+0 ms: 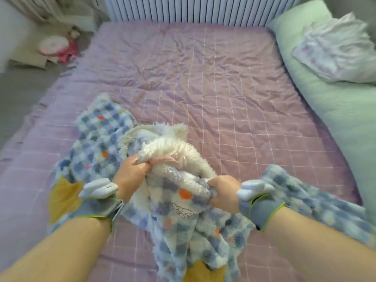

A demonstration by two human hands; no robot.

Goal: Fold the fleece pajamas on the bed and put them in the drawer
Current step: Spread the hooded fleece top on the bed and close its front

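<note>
A blue-and-white checked fleece pajama piece (177,216) with orange dots and a white fluffy collar hangs bunched over the near part of the purple quilted bed (213,82). My left hand (132,171) grips the white fluffy edge at its top. My right hand (223,190) grips the same edge a little to the right. Another checked fleece piece (97,137) lies crumpled on the bed to the left, behind my left wrist. More checked fleece (317,204) lies under my right forearm. No drawer is in view.
A pale green duvet (333,102) with a crumpled white pillow (337,53) runs along the bed's right side. A ribbed headboard (193,9) stands at the far end. On the floor at the left lies a pink and white toy (57,47).
</note>
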